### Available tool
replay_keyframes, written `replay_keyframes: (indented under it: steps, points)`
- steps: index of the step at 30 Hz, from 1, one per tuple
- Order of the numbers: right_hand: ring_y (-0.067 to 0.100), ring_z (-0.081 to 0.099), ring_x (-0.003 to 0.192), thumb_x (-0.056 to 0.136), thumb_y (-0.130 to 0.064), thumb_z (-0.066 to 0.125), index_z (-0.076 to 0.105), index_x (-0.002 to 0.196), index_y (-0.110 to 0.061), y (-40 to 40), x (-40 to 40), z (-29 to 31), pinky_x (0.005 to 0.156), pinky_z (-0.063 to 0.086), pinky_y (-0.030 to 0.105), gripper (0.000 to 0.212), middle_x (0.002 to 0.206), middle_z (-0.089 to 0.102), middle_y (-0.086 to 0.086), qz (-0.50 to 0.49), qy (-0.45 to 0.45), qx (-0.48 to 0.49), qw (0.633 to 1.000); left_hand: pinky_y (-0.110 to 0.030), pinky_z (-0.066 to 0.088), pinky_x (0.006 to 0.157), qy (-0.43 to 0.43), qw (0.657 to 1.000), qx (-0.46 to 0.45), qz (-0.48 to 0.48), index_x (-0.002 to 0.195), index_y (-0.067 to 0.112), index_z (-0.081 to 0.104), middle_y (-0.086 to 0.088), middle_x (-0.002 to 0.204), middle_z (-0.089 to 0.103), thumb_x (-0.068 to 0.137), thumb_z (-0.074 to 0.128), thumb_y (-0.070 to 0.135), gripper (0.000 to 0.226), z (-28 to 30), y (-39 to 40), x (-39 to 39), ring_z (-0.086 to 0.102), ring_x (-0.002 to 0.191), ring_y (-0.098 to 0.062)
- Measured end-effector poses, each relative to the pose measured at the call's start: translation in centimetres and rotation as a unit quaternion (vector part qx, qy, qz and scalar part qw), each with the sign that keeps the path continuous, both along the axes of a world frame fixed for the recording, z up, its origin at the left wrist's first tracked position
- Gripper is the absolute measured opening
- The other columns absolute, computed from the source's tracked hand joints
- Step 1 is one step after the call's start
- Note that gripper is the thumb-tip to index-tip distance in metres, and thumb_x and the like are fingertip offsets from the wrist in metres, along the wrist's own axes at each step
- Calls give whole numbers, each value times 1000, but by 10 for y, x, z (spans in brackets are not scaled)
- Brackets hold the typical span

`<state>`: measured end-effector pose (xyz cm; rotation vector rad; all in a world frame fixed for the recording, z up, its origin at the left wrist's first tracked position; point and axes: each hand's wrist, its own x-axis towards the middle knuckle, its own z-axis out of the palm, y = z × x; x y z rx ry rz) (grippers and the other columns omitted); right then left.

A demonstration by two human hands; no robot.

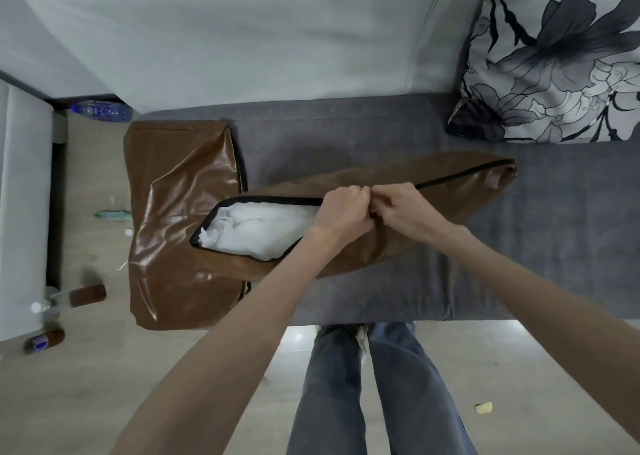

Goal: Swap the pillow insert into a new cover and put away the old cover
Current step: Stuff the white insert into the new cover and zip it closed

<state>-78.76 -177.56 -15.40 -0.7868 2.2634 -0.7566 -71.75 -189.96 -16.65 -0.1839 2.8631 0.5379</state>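
A brown leather-look cover (450, 198) lies across the grey sofa seat (554, 247) with the white pillow insert (256, 229) showing through its open zipper on the left half. The zipper is closed on the right half. My left hand (343, 209) and my right hand (405, 209) meet at the middle of the zipper line, both pinched on the cover's edge there. The slider itself is hidden under my fingers. A second brown cover (173, 219), flat and shiny, hangs over the seat's left end.
A floral grey-and-black pillow (561, 60) leans on the pale backrest (242, 32) at the right. On the floor at the left lie a plastic water bottle (102, 110), brown bottles (86, 295) and small litter. My legs in jeans (374, 385) stand at the seat's front edge.
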Motion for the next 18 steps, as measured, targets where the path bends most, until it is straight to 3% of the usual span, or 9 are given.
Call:
replay_keyframes:
  steps: [3,6,9,12,18]
  points:
    - [23,58,77,90,-19,54,58,93,-18,5,-12,-1,65,49,40,6,95,56,0,69,114,23,991,-38,40,65,-17,998,32,46,98,6,66,-19,95,67,91,46,19,24,1,-10,-10,63,84,-40]
    - [26,58,78,86,-20,62,52,115,-17,3,-12,-9,53,36,32,31,113,48,3,155,199,89,964,-37,43,65,-36,996,36,68,97,8,66,-16,92,65,93,46,21,24,-2,-19,-14,62,84,-36]
    - [29,60,77,86,-12,60,55,106,-10,-8,-12,-14,52,28,33,21,106,51,8,184,248,125,943,-34,37,62,-44,997,10,68,95,15,67,-9,89,66,92,47,26,22,-3,-22,-13,62,83,-31]
    - [29,60,84,90,-10,53,57,96,-9,-14,-22,-11,56,33,34,7,98,56,7,196,276,135,931,-34,43,65,-56,995,0,83,94,18,69,-7,93,67,94,49,31,24,1,-28,-10,63,87,-29]
    - [26,53,94,89,-11,57,62,90,-8,-7,-44,-3,68,44,37,6,92,61,7,186,307,96,928,-33,45,63,-46,989,-74,122,90,16,70,-5,93,67,94,50,29,24,23,-81,36,60,90,-28]
